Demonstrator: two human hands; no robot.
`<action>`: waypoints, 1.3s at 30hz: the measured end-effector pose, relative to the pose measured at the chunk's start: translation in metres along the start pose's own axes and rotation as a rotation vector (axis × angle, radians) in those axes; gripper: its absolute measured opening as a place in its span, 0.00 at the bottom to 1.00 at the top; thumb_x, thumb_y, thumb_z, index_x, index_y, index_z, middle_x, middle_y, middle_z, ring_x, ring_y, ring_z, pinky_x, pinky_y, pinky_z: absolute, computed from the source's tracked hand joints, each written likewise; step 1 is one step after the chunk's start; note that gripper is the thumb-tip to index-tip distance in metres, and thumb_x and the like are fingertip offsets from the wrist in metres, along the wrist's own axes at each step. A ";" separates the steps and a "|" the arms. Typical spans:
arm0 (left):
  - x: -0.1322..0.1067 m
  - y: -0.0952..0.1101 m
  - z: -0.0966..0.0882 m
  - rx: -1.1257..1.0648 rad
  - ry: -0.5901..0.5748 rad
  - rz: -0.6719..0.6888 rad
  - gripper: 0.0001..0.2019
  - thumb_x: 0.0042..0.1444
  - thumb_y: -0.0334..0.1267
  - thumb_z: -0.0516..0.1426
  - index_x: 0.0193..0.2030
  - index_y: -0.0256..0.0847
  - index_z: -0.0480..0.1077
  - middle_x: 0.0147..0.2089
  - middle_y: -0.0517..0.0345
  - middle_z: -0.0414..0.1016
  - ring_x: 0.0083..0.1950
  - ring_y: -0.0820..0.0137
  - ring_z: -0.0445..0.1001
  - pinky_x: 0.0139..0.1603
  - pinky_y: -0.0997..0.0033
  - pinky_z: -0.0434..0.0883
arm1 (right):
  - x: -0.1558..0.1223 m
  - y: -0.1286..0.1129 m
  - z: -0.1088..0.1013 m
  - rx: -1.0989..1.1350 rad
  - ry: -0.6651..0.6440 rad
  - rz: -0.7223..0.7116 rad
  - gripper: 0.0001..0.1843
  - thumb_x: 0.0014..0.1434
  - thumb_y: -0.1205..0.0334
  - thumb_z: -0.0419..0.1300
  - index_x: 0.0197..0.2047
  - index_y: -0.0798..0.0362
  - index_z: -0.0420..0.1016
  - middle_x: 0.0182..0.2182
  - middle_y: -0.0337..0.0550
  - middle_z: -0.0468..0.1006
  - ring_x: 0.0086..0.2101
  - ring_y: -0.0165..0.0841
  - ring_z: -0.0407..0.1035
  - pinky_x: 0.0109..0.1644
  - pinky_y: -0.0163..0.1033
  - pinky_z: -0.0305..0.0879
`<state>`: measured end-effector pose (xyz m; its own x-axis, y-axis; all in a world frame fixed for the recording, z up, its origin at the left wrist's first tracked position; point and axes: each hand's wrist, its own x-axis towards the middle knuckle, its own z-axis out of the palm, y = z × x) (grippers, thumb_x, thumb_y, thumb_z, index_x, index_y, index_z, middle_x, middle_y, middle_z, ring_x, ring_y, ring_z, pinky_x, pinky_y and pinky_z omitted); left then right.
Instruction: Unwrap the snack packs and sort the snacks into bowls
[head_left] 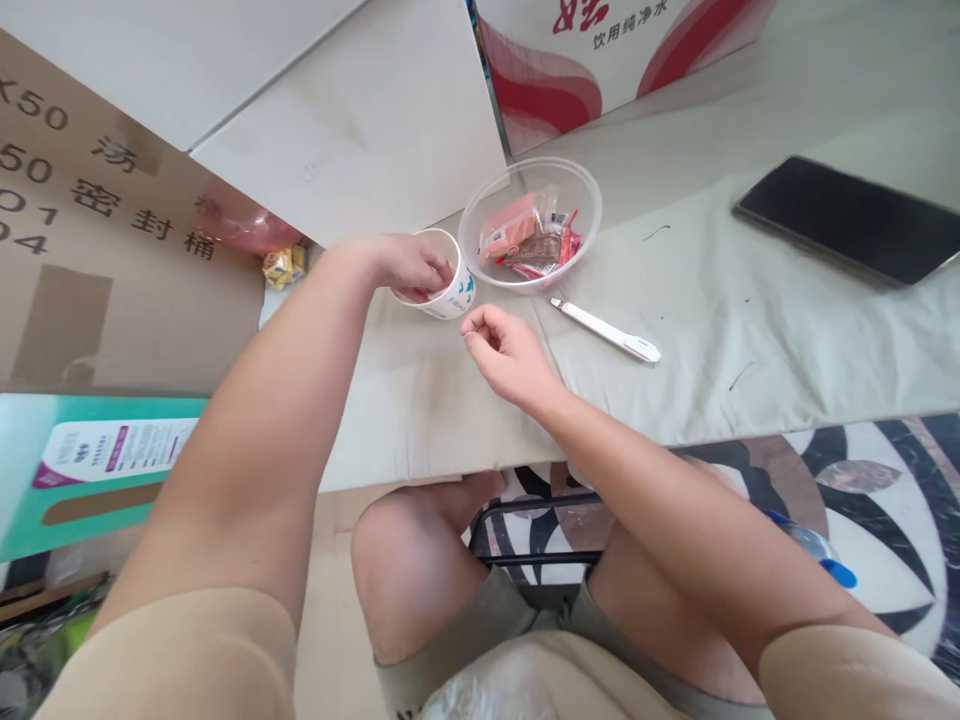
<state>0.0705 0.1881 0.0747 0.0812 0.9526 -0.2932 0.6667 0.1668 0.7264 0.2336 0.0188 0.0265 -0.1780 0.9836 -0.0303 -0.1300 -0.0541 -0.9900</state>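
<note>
Now | paper cup [454, 292] roughly upright, mouth up | left fingers [431, 278] inside

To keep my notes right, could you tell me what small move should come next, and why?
Probably bring the right hand onto the paper cup to steady it: the left hand has fingers inside its mouth, the cup looks tipped, and the right hand hovers curled beside it, not touching.

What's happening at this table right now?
A seated person's left hand grips the rim of a white paper cup with blue print, fingers dipped inside. The right hand hovers curled beside it, nothing visible in it. Behind stands a clear plastic bowl of small packets; a white pen-like tool lies nearby.
</note>
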 end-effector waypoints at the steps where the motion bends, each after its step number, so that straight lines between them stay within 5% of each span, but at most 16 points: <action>1: 0.005 0.000 0.003 0.082 -0.103 -0.076 0.16 0.25 0.12 0.61 0.15 0.38 0.72 0.19 0.63 0.63 0.32 0.62 0.76 0.43 0.65 0.74 | 0.000 0.001 0.001 -0.005 -0.003 0.000 0.02 0.57 0.62 0.55 0.34 0.48 0.67 0.23 0.31 0.66 0.26 0.30 0.62 0.35 0.40 0.56; 3: 0.012 0.001 0.012 0.333 -0.223 -0.149 0.15 0.25 0.14 0.62 0.16 0.39 0.72 0.20 0.62 0.63 0.35 0.59 0.78 0.45 0.63 0.75 | 0.000 0.002 0.004 -0.018 -0.017 0.005 0.02 0.57 0.62 0.54 0.34 0.48 0.67 0.23 0.31 0.66 0.26 0.30 0.62 0.35 0.40 0.56; 8: 0.004 0.014 0.027 0.828 -0.276 -0.099 0.10 0.32 0.24 0.65 0.23 0.41 0.75 0.25 0.57 0.71 0.41 0.53 0.80 0.52 0.54 0.75 | 0.002 0.008 0.016 -0.089 -0.060 0.012 0.02 0.57 0.61 0.53 0.35 0.48 0.66 0.22 0.31 0.66 0.27 0.30 0.62 0.36 0.39 0.56; 12: -0.019 0.025 0.015 0.833 -0.337 -0.042 0.07 0.39 0.28 0.61 0.27 0.41 0.77 0.28 0.58 0.75 0.42 0.56 0.80 0.52 0.56 0.74 | 0.005 0.014 0.037 -0.101 -0.071 -0.001 0.03 0.57 0.61 0.53 0.35 0.49 0.66 0.22 0.30 0.67 0.26 0.30 0.62 0.37 0.39 0.57; 15: -0.044 0.021 -0.011 0.648 -0.222 0.042 0.06 0.46 0.31 0.58 0.29 0.41 0.77 0.27 0.58 0.75 0.37 0.61 0.79 0.45 0.63 0.74 | 0.006 0.017 0.059 -0.103 -0.099 0.021 0.03 0.57 0.61 0.53 0.35 0.49 0.67 0.23 0.30 0.67 0.26 0.29 0.62 0.38 0.39 0.57; 19: -0.067 -0.020 -0.058 0.462 0.155 0.154 0.06 0.53 0.37 0.55 0.31 0.42 0.74 0.25 0.58 0.73 0.33 0.65 0.75 0.41 0.66 0.71 | 0.004 0.021 0.090 -0.142 -0.194 0.076 0.03 0.57 0.62 0.54 0.35 0.49 0.67 0.24 0.31 0.69 0.26 0.29 0.63 0.38 0.38 0.58; 23: -0.062 -0.095 -0.103 0.542 0.378 0.010 0.04 0.53 0.36 0.57 0.28 0.43 0.70 0.29 0.57 0.71 0.39 0.63 0.72 0.47 0.62 0.70 | 0.006 0.027 0.115 -0.179 -0.234 0.103 0.03 0.58 0.63 0.54 0.35 0.49 0.67 0.23 0.31 0.69 0.25 0.29 0.62 0.36 0.38 0.57; 25: -0.053 -0.129 -0.124 0.544 0.423 -0.110 0.04 0.52 0.35 0.60 0.35 0.43 0.73 0.38 0.54 0.72 0.47 0.60 0.73 0.55 0.58 0.69 | 0.009 0.031 0.124 -0.193 -0.237 0.108 0.03 0.58 0.63 0.53 0.36 0.49 0.67 0.23 0.31 0.69 0.25 0.29 0.62 0.35 0.38 0.56; 28: -0.040 -0.165 -0.152 0.501 0.451 -0.195 0.24 0.52 0.38 0.64 0.58 0.44 0.74 0.58 0.49 0.64 0.63 0.53 0.65 0.68 0.49 0.63 | 0.012 0.037 0.131 -0.244 -0.248 0.092 0.03 0.58 0.63 0.53 0.36 0.49 0.67 0.23 0.32 0.69 0.24 0.29 0.61 0.35 0.37 0.56; 31: -0.021 -0.189 -0.177 0.478 0.440 -0.241 0.36 0.53 0.43 0.66 0.70 0.46 0.66 0.69 0.50 0.50 0.72 0.44 0.53 0.76 0.38 0.52 | 0.011 0.040 0.133 -0.298 -0.272 0.045 0.03 0.57 0.63 0.52 0.35 0.49 0.66 0.23 0.33 0.70 0.25 0.29 0.62 0.35 0.37 0.56; 34: 0.004 -0.211 -0.193 0.473 0.399 -0.213 0.39 0.53 0.44 0.67 0.72 0.47 0.63 0.72 0.55 0.46 0.73 0.47 0.49 0.79 0.39 0.47 | 0.008 0.041 0.131 -0.311 -0.302 0.018 0.03 0.57 0.63 0.52 0.35 0.49 0.66 0.23 0.33 0.69 0.25 0.29 0.62 0.35 0.37 0.56; 39: 0.014 -0.224 -0.189 0.407 0.544 -0.132 0.25 0.57 0.46 0.66 0.60 0.44 0.72 0.64 0.56 0.56 0.67 0.60 0.56 0.80 0.51 0.54 | 0.005 0.042 0.129 -0.337 -0.330 0.013 0.03 0.57 0.63 0.52 0.36 0.49 0.66 0.23 0.33 0.69 0.26 0.29 0.62 0.35 0.36 0.56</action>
<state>-0.2173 0.2121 0.0257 -0.3326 0.9406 0.0677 0.8789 0.2831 0.3839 0.1011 -0.0009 0.0026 -0.4849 0.8731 -0.0515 0.1888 0.0470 -0.9809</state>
